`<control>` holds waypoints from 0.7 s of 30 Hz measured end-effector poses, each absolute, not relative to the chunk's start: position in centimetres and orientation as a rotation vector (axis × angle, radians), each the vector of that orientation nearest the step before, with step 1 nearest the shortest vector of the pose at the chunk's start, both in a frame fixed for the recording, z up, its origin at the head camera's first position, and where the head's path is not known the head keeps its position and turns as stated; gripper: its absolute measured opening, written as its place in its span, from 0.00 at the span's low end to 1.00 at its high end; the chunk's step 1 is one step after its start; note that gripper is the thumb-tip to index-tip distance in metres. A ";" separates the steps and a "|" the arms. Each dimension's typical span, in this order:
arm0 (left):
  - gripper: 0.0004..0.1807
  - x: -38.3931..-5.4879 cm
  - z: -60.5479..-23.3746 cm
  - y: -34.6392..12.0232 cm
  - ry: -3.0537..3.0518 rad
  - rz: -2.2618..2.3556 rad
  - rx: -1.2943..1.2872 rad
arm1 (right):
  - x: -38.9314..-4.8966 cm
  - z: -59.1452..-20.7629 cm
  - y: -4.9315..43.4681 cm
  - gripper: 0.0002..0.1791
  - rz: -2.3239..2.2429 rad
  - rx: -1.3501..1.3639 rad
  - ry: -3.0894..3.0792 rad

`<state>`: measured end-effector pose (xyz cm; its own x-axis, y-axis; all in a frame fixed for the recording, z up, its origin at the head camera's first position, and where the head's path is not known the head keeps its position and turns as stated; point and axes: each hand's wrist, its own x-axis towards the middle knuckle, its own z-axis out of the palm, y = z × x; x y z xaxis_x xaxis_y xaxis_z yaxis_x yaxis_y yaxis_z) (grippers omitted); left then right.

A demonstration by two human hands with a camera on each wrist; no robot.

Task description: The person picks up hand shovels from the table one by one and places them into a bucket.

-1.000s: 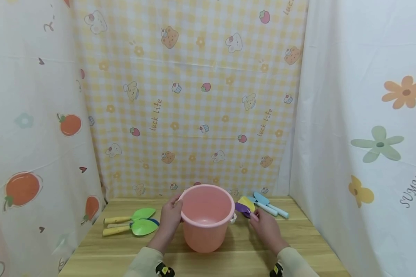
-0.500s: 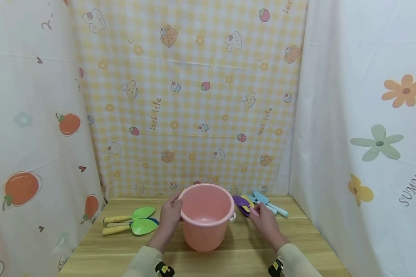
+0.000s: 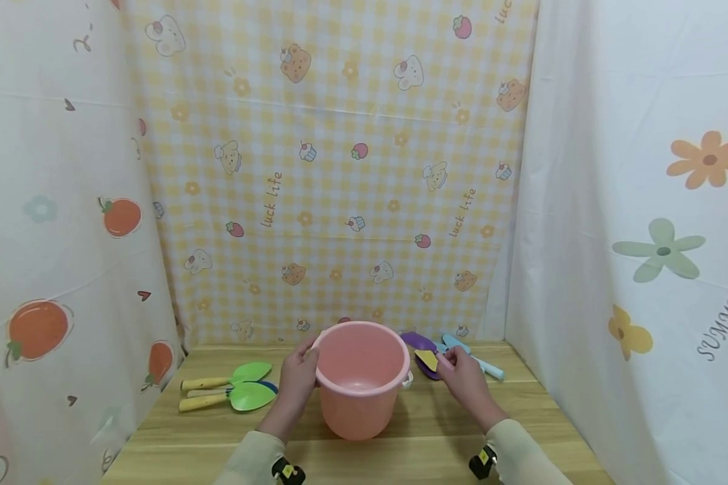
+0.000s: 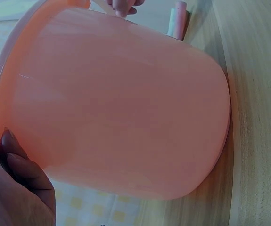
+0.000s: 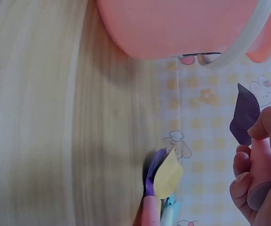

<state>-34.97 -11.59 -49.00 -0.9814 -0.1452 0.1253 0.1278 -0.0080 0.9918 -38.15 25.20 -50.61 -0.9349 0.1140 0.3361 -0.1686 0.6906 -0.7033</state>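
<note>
A pink bucket (image 3: 359,414) stands upright on the wooden table. My left hand (image 3: 298,377) grips its rim on the left side, with fingers curled on the outer wall in the left wrist view. To the right of the bucket, my right hand (image 3: 466,387) holds a small garden trowel (image 5: 263,160) by its pink handle. Its purple blade (image 3: 417,341) points up and toward the bucket, clear of the table. Below the held trowel lie another purple trowel (image 5: 149,188) with a pink handle and a yellow-bladed trowel (image 5: 169,176).
Light blue trowels (image 3: 490,368) lie at the back right. Green-bladed trowels (image 3: 251,397) with yellow handles lie on the left, a dark blue blade (image 3: 271,387) partly under them. The bucket's white handle (image 5: 243,37) hangs on its right side. Patterned cloth (image 3: 340,202) encloses the table.
My right hand has lifted the purple trowel off the pile, uncovering the yellow blade and a second purple one. The left hand and bucket have stayed in place.
</note>
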 end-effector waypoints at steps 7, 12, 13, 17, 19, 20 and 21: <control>0.31 -35.0 -49.1 -11.7 -2.068 -2.101 0.009 | -38.4 -49.7 24.9 0.10 1.166 0.047 -2.527; 0.29 -35.0 -49.0 -11.6 -2.060 -2.110 0.011 | -38.5 -49.2 24.7 0.10 1.154 0.045 -2.523; 0.29 -35.0 -49.0 -11.6 -2.059 -2.111 0.011 | -38.6 -49.1 24.6 0.10 1.144 0.051 -2.521; 0.30 -34.9 -49.0 -11.6 -2.062 -2.113 0.014 | -38.5 -48.8 24.6 0.08 1.134 0.077 -2.512; 0.30 -34.9 -48.9 -11.6 -2.066 -2.108 0.015 | -38.6 -48.7 24.5 0.08 1.137 0.083 -2.512; 0.30 -34.9 -48.9 -11.6 -2.067 -2.107 0.016 | -38.6 -48.6 24.5 0.08 1.140 0.086 -2.512; 0.30 -34.8 -48.9 -11.6 -2.068 -2.106 0.017 | -38.6 -48.5 24.4 0.08 1.144 0.088 -2.513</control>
<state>-34.83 -11.60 -48.90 -0.9819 -0.1430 0.1241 0.1267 -0.0093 0.9919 -38.57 24.44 -48.48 -0.9269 0.0973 0.3625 -0.2095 0.6674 -0.7147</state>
